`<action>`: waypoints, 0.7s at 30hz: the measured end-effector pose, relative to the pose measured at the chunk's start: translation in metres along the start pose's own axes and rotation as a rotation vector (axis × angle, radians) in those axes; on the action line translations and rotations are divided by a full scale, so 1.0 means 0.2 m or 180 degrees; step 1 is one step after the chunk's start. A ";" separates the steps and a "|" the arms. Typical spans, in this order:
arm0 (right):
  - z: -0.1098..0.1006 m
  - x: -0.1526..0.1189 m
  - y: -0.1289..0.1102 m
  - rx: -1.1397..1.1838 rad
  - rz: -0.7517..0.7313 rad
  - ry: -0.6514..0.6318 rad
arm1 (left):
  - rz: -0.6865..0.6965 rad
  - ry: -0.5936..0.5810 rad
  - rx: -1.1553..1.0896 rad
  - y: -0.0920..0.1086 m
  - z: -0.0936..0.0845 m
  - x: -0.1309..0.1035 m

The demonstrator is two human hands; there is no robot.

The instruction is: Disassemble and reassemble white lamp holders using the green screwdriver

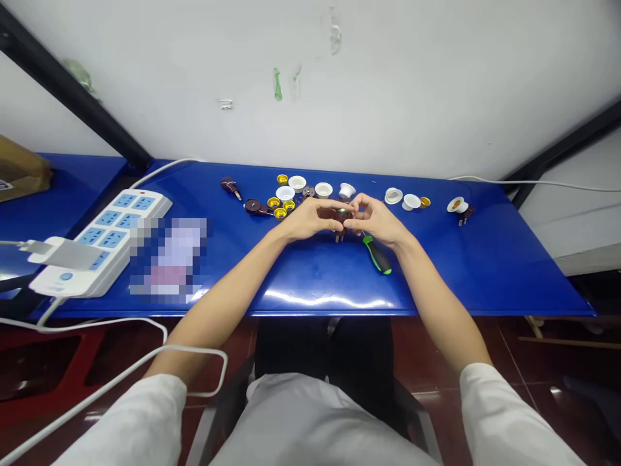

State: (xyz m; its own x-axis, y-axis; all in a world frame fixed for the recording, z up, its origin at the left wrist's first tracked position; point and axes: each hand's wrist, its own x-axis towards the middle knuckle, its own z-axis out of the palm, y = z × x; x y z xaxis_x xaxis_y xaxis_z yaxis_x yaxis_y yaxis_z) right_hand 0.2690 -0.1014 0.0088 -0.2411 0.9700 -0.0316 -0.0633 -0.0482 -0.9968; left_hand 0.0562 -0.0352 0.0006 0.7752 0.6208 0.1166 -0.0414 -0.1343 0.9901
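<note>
Both hands meet over the middle of the blue table. My left hand (315,219) grips the left side of a dark brown plug part (342,219), whose prongs point down toward me. Thumb and fingers of my right hand (372,219) close on its right side. A small green spot shows at the top of the part, between the fingertips. Just below my right hand lies a green and black screwdriver (377,255), its shaft partly hidden by that hand. Behind the hands are white cups (323,189) and a dark round part (308,192).
Gold cups (280,213) and dark plug pieces (253,206) lie at the back left of the blue table (301,272). More white cups (411,202) and a dark plug (466,214) are to the right. A white power strip (104,243) and a pixelated item (174,255) occupy the left.
</note>
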 end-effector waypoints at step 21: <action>0.01 0.02 0.03 0.0113 -0.0019 0.0009 | -0.0185 0.0022 0.0014 0.02 0.00 -0.01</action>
State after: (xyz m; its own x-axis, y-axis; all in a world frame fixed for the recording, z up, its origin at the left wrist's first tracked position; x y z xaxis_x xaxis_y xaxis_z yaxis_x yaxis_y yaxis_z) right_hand 0.2651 -0.0992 0.0031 -0.2378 0.9710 -0.0259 -0.0992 -0.0507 -0.9938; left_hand 0.0551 -0.0368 0.0035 0.7719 0.6329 0.0596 0.0062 -0.1013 0.9948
